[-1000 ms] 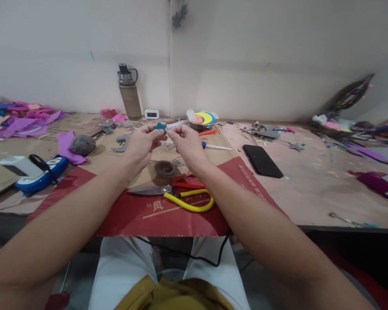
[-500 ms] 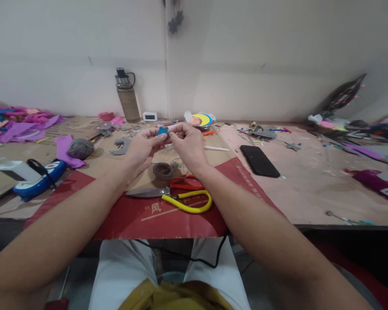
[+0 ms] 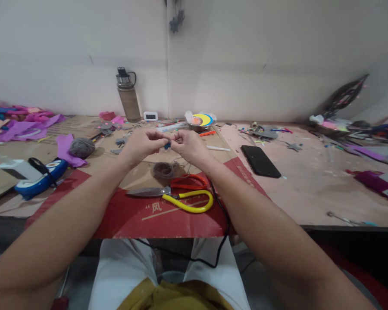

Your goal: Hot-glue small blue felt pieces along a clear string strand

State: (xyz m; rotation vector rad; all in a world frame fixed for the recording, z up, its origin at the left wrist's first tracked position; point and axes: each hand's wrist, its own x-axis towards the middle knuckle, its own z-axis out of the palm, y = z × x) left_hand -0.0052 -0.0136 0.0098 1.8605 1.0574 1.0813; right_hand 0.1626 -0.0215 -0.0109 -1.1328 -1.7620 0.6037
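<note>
Between my fingertips is a small blue felt-like piece (image 3: pixel 167 145), mostly hidden by the fingers. My left hand (image 3: pixel 144 146) pinches it from the left with thumb and forefinger. From the right, my right hand (image 3: pixel 188 146) closes thumb and fingers on it, and the two hands nearly touch. Beneath them a coil of brown-grey cord (image 3: pixel 163 169) lies on the cardboard. Nearer to me, scissors with one red and one yellow handle (image 3: pixel 194 210) rest on the red printed sheet (image 3: pixel 123 221), blades pointing left.
A black phone (image 3: pixel 260 161) lies to the right. On the left are a grey yarn ball (image 3: pixel 82 147), purple felt (image 3: pixel 64 148) and a blue power strip (image 3: pixel 40 181). A water bottle (image 3: pixel 128 99) and a small white clock (image 3: pixel 150 116) stand by the wall. A black cable hangs near my right forearm.
Both hands have turned and come slightly lower, so the blue piece, plainly visible before, is now mostly covered by fingers. The black cable now shows beside the scissors.
</note>
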